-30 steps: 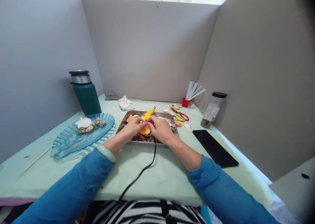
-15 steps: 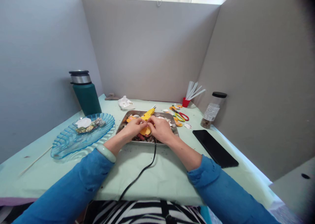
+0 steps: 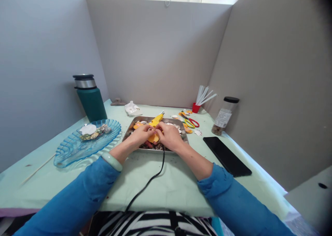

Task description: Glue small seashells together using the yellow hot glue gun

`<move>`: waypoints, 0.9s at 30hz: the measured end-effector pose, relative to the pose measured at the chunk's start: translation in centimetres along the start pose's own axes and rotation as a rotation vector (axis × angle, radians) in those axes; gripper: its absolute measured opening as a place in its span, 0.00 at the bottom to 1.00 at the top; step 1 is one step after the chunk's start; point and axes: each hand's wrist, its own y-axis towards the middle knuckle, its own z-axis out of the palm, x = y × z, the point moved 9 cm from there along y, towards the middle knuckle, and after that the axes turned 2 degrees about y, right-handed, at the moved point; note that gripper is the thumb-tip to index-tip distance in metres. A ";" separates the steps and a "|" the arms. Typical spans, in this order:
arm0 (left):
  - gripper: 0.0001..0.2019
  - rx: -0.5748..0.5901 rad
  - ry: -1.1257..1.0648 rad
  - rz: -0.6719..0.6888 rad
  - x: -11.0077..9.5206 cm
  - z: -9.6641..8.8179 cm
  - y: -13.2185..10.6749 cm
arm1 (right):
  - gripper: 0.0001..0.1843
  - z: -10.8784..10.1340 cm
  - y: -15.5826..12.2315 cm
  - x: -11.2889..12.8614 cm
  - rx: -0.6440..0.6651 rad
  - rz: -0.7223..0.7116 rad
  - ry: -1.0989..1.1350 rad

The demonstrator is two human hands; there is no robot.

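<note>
Over the metal tray (image 3: pixel 186 143), my left hand (image 3: pixel 141 135) and my right hand (image 3: pixel 169 135) meet at their fingertips. Both are closed in a pinch on something small, mostly hidden by the fingers. A yellow glue gun (image 3: pixel 157 119) lies in the tray just beyond and beneath the hands, its nozzle pointing to the back. Its black cord (image 3: pixel 149 182) runs over the tray's front rim toward me. Shells, small stones and orange-and-white paper pieces (image 3: pixel 137 125) lie around the gun in the tray.
At left stand a blue plastic plate (image 3: pixel 70 157) bearing a white disc and shells, a green bottle (image 3: pixel 91 104) and a thin stick (image 3: pixel 37 169). Scissors (image 3: pixel 191 123), a red cup of glue sticks (image 3: pixel 196 108), a jar (image 3: pixel 222 120) and a black phone (image 3: pixel 227 156) lie right.
</note>
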 end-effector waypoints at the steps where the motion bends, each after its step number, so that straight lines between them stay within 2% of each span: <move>1: 0.03 0.001 -0.001 -0.001 0.0 0.0 0.0 | 0.10 0.0 0.0 0.0 -0.003 -0.003 0.000; 27: 0.03 -0.039 0.015 -0.004 0.3 -0.4 0.2 | 0.10 0.1 -0.1 0.3 0.058 0.011 -0.017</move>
